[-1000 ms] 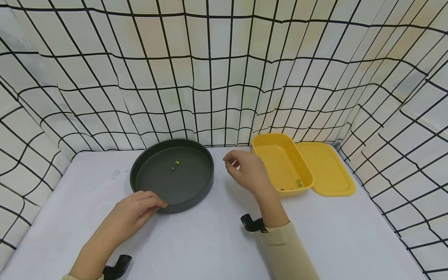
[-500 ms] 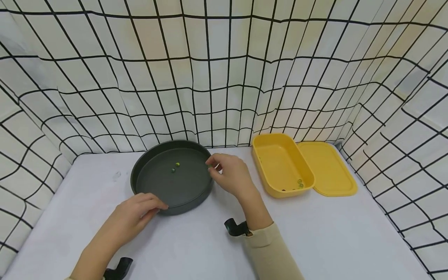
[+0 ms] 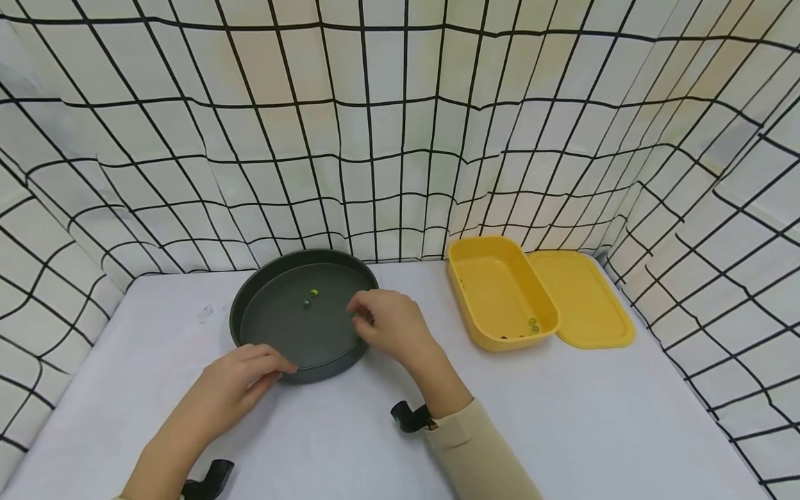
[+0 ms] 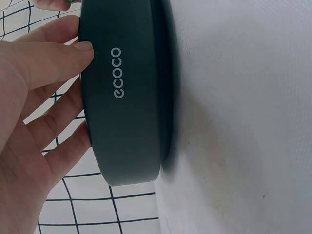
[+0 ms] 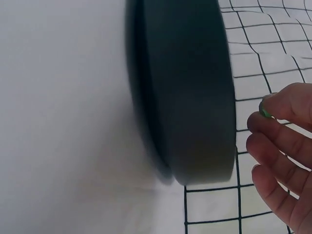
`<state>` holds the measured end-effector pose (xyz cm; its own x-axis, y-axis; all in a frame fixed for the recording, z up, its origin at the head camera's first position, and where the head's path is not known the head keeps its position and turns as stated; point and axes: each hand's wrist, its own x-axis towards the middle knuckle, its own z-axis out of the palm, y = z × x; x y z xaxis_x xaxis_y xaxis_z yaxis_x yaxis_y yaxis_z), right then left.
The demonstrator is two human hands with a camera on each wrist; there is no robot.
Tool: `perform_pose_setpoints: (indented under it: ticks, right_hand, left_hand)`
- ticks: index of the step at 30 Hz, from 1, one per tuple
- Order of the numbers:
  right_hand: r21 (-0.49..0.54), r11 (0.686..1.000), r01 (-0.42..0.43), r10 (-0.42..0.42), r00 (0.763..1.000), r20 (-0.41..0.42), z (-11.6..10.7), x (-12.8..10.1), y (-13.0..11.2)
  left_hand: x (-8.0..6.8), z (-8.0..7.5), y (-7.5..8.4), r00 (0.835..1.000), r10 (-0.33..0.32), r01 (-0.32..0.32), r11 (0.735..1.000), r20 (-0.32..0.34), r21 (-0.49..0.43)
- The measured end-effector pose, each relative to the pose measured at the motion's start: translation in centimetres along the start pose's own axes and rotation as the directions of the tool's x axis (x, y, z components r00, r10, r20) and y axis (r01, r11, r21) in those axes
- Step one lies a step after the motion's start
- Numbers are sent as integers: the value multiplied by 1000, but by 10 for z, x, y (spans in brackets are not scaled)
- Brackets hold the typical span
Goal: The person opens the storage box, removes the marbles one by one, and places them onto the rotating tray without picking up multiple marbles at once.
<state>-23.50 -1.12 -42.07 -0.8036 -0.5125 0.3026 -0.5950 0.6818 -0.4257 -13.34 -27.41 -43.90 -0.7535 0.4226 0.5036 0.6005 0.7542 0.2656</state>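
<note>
A round dark grey pan (image 3: 275, 330) stands on the white table, and two small marbles (image 3: 314, 293) lie on its floor. My left hand (image 3: 240, 382) grips the near rim, thumb on the outer wall and fingers over the inner side; "ecoco" is printed on that wall (image 4: 126, 117) in the left wrist view. Over the pan's right side is my right hand (image 3: 390, 326). Its thumb and index finger pinch a green marble (image 5: 264, 110), partly covered by the fingertips.
A yellow rectangular container (image 3: 494, 285) stands to the right with several small marbles (image 3: 533, 323) at its near end. Its flat yellow lid (image 3: 590, 305) lies beside it. Black grid netting (image 3: 375, 160) over white cloth encloses the back and sides.
My right hand has travelled left, from beside the yellow container to over the pan, carrying the green marble. The left hand stays on the pan's rim.
</note>
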Motion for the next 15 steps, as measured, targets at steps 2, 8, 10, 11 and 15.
perform_pose_setpoints:
  ticks: [2,8,10,11,15]
  right_hand:
    - [-9,1000,11,-11,1000,5,2,0,-3]
    - [-49,998,36,-34,999,26,9,0,-9]
    - [-55,998,36,-34,999,31,11,0,-10]
    - [-52,998,36,-34,999,32,12,0,-9]
    - [-41,998,41,-39,999,34,15,0,-8]
  left_hand:
    - [0,0,0,1000,0,0,1000,-1,2]
    - [-1,1,-1,1000,-10,10,1000,10,6]
    - [-1,1,-1,1000,-17,17,1000,18,6]
    - [-1,1,-2,1000,-20,19,1000,22,7]
    - [-1,1,-2,999,-30,30,999,32,15]
